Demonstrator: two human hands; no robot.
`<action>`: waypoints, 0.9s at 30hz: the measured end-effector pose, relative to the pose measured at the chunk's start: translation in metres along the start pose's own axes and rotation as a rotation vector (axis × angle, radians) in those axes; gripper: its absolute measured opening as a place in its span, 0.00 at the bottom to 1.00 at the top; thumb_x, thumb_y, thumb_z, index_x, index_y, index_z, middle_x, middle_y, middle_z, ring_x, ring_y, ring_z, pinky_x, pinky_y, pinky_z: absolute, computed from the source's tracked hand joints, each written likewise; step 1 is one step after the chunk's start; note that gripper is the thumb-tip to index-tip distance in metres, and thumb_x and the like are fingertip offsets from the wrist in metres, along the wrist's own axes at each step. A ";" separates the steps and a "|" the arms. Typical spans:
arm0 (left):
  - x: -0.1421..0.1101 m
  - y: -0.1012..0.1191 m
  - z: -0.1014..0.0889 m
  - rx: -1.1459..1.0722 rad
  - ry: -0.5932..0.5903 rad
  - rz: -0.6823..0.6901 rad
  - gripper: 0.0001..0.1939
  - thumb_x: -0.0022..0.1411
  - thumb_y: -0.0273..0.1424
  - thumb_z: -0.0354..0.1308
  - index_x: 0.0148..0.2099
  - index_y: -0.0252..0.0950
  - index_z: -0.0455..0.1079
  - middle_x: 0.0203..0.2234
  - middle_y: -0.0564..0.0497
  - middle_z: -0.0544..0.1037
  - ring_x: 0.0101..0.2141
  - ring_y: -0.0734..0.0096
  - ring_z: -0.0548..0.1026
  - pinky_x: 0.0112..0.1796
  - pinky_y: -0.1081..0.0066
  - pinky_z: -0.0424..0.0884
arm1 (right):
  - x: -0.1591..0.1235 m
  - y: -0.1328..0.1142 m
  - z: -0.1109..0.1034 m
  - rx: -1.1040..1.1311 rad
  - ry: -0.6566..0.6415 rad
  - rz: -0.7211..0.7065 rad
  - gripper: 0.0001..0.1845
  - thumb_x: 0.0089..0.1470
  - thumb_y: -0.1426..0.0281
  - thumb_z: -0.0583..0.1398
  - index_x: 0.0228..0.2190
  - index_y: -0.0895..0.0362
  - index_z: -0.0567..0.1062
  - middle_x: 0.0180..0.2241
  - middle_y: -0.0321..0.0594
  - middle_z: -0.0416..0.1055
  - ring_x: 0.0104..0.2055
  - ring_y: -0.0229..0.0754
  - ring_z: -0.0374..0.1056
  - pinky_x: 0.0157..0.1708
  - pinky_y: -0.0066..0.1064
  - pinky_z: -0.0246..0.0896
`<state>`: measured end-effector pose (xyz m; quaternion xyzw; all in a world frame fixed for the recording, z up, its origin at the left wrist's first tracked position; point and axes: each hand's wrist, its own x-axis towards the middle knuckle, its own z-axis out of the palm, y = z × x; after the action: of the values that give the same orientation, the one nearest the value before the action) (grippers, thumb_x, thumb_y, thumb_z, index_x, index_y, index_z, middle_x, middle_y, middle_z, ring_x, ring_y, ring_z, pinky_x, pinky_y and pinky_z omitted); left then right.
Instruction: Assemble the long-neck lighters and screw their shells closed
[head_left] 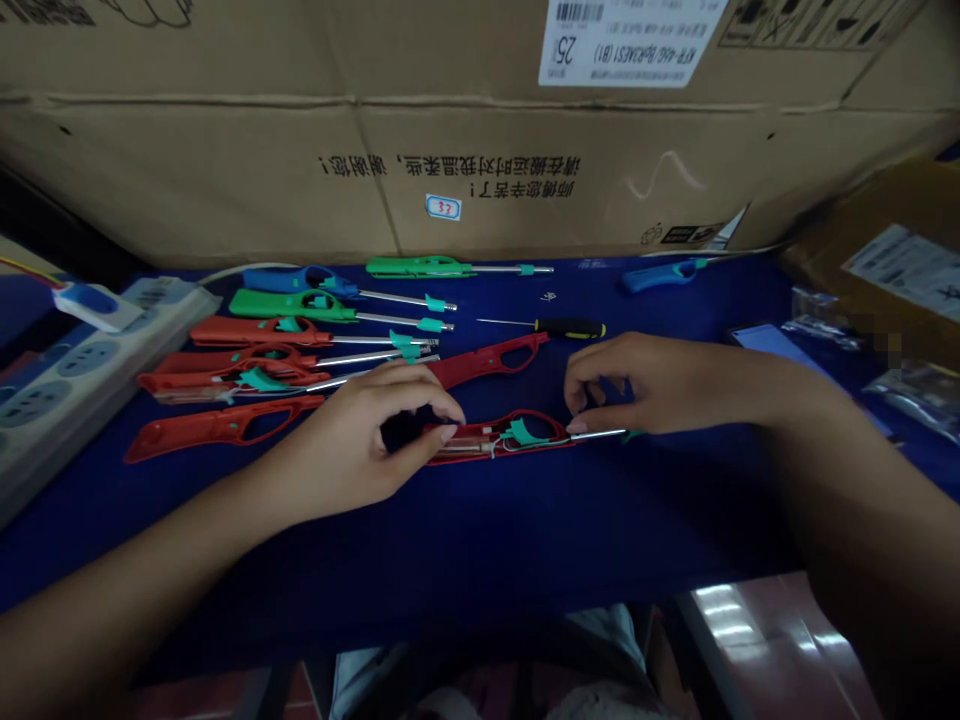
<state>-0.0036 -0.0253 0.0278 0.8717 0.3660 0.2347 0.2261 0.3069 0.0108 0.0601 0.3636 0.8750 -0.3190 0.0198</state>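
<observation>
A red long-nosed gas lighter (465, 446) lies opened in front of me, its clear fuel tank, wires and green trigger (523, 433) exposed. My left hand (375, 430) is closed, thumb and index finger pinching its handle end. My right hand (630, 385) is curled at the other end, with the thumb tip against the base of the metal tube (600, 435); part of the tube is hidden behind that hand. Just behind, a loose red handle shell (487, 362) lies on the blue cloth, partly covered by my left hand.
Several red, green and blue lighters, among them a green lighter (420, 267), lie at the left and back. A screwdriver (574, 328) sits behind my right hand. A power strip (82, 360) stands at left, a large cardboard box (262, 180) behind, plastic bags (915, 395) at right.
</observation>
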 end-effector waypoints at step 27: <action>-0.001 -0.002 -0.001 0.027 -0.063 0.037 0.06 0.61 0.30 0.65 0.41 0.40 0.82 0.32 0.54 0.82 0.30 0.74 0.79 0.33 0.76 0.73 | 0.001 -0.023 0.007 0.016 -0.057 0.133 0.09 0.59 0.63 0.61 0.31 0.55 0.75 0.29 0.37 0.74 0.28 0.38 0.68 0.27 0.30 0.58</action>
<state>-0.0059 -0.0245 0.0277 0.8882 0.3457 0.2065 0.2214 0.2898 -0.0050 0.0665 0.4120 0.8454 -0.3341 0.0628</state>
